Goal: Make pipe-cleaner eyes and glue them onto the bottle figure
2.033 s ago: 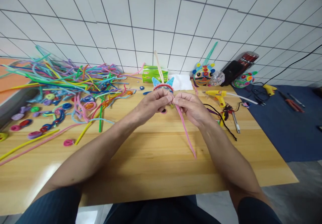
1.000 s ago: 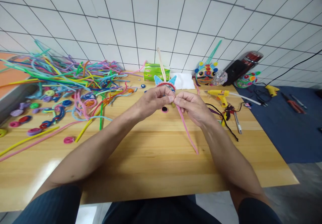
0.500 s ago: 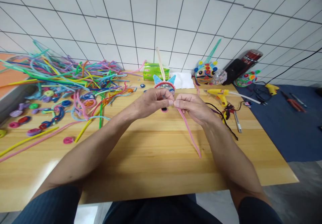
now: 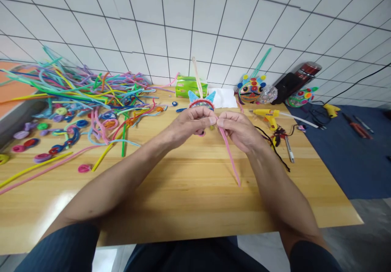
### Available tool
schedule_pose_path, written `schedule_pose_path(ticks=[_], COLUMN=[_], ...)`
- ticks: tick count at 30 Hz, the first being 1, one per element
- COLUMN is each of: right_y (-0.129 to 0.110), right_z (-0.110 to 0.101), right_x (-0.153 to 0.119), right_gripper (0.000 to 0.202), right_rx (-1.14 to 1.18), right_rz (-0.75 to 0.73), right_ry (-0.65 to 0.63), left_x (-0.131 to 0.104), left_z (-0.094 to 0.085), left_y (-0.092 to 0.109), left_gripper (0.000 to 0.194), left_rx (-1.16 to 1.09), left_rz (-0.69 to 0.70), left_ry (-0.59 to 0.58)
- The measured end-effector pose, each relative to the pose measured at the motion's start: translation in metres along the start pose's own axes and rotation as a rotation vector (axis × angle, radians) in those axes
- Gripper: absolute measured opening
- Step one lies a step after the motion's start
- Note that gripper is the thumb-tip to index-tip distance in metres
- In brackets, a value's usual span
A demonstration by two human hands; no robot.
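Observation:
A pink pipe cleaner (image 4: 230, 156) is pinched at its upper end between both hands, and its free length hangs down toward me above the wooden table. My left hand (image 4: 194, 126) closes thumb and fingers on the tip from the left. From the right, my right hand (image 4: 236, 128) pinches the same strand, its thumb almost touching the left thumb. Directly behind my hands is a round craft piece with blue pointed ears (image 4: 202, 100); my fingers hide its lower part.
Pipe cleaners (image 4: 100, 88) are heaped at the back left, with coiled pieces in front. A green tissue pack (image 4: 186, 86) and a decorated craft head (image 4: 252, 88) stand by the wall. A yellow glue gun (image 4: 269, 118) and black cords lie right of my hands.
Both hands have shifted slightly right with the pink pipe cleaner. Its lower end has swung a little to the left and up.

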State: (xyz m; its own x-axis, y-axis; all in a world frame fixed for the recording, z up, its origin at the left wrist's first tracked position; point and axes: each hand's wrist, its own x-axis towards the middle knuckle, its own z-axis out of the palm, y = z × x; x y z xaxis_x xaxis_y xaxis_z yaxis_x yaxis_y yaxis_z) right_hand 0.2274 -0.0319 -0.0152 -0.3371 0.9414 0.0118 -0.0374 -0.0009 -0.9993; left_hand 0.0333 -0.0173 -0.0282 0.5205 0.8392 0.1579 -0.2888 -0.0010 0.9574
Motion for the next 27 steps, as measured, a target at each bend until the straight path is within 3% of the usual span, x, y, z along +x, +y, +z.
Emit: schedule_pose_path(ticks=[4, 7, 11, 16, 18, 20, 27], right_y=[-0.003, -0.003, -0.001, 0.004, 0.004, 0.003, -0.003], right_z=[-0.005, -0.004, 0.0, 0.008, 0.007, 0.005, -0.005], right_x=[-0.003, -0.004, -0.004, -0.001, -0.001, 0.0, -0.003], right_gripper=[0.023, 0.025, 0.035, 0.045, 0.045, 0.042, 0.028], right_rx=[-0.087, -0.098, -0.074, -0.036, -0.02, -0.011, -0.121], right_rz=[0.029, 0.021, -0.015, -0.077, -0.074, -0.055, -0.001], right_ry=[-0.103, -0.132, -0.066, 0.059, 0.068, 0.056, -0.045], left_x=[0.001, 0.001, -0.001, -0.002, -0.002, -0.001, 0.001], left_z=[-0.016, -0.019, -0.011, 0.011, 0.015, 0.014, -0.009], left_y=[0.014, 0.019, 0.013, -0.009, -0.015, -0.015, 0.009], left_gripper=[0.028, 0.026, 0.032, 0.042, 0.044, 0.045, 0.028], left_rx=[0.333, 0.401, 0.227, -0.242, -0.324, -0.263, 0.307], left_rz=[0.054, 0.094, 0.094, -0.029, -0.055, -0.041, 0.125], left_ry=[-0.153, -0.178, -0.06, 0.131, 0.162, 0.142, -0.063])
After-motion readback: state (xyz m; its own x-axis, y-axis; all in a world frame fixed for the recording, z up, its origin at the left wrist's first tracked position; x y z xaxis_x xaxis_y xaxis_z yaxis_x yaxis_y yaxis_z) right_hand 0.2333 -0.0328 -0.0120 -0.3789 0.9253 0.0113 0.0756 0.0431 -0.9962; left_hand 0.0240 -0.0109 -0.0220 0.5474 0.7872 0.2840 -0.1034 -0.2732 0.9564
